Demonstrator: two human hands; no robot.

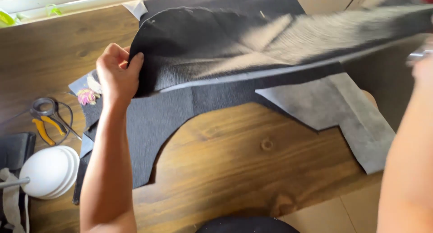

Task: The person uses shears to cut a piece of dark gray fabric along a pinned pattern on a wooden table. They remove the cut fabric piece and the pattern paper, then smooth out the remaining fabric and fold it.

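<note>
The left hand (116, 75) was clamped on the near-left edge of the lifted black fabric panel (216, 43), thumb on top and fingers curled under, holding it raised above the wooden table (234, 170). From that hand the panel stretched away to the right, its far end blurred as though mid-swing. The right hand (424, 66) showed only as a pale blur at the frame's right edge beside that far end; I could not tell whether it was closed on the cloth or merely near it.

Directly under the left hand and running off to its right lay a flat dark fabric piece (153, 124) with a curved cut-out, and farther right a grey interfacing piece (343, 111) hung partly over the table edge.

The risks, as I judged them: the raised panel, gripped firmly at only one visible point, could sag or fold on itself and drag the flat pieces beneath out of place. The grey piece looked likeliest to slide off (it already overhung the edge). Just below and to the left of the left wrist sat yellow-handled pliers (44, 130), a coil of wire (45, 107) and white foam cups (49, 172); a trailing corner of cloth sweeping back that way might snag the wire or knock the cups. A small pink flower trim (86, 96) right beside the hand could be brushed away too.
</note>
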